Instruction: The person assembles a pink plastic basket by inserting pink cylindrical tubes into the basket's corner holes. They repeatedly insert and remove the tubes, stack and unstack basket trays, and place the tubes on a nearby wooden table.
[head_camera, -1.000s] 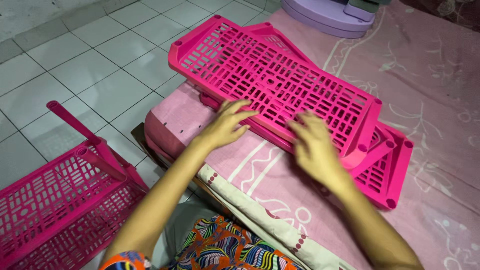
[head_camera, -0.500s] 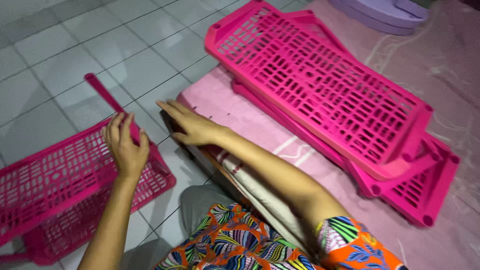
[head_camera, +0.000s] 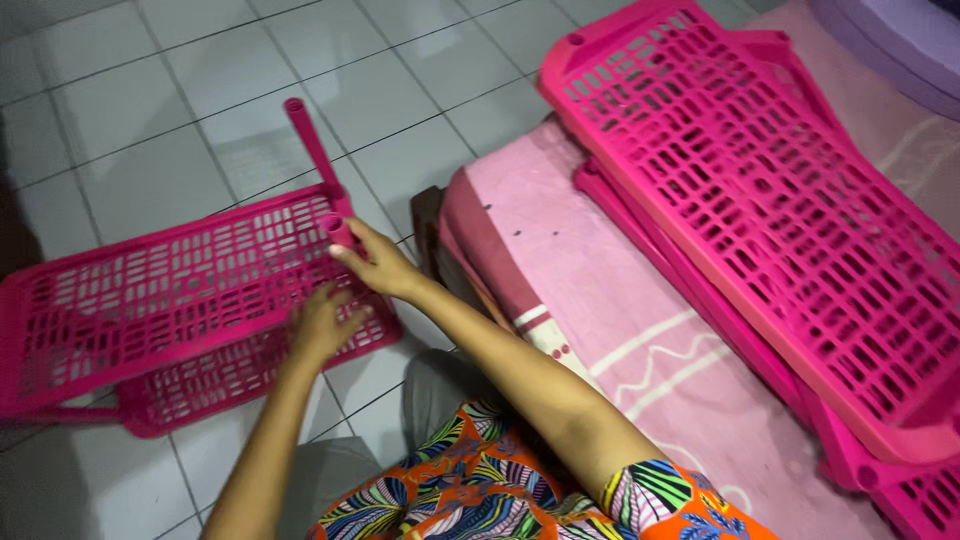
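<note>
Right hand (head_camera: 375, 265) — pinching pink post (head_camera: 338, 232) | left hand (head_camera: 322, 325) — flat on pink shelf (head_camera: 150, 300)

Four pink slatted shelf panels in all — two joined on the floor, the upper floor panel (head_camera: 170, 290) over the lower floor panel (head_camera: 230, 375), and two stacked on the bed, the top bed panel (head_camera: 760, 200) over the under bed panel (head_camera: 900, 490). One pink post (head_camera: 312, 145) — upright. Two hands.

Single head-worn view, angled steeply down and slightly leftward from above the person's lap. The pink slatted shelf (head_camera: 170, 300) on the tiled floor (head_camera: 140, 90) is seen at arm's length, left of centre. The bed (head_camera: 600, 290) lies right of that shelf, nearer the lens. No second view is supplied.
</note>
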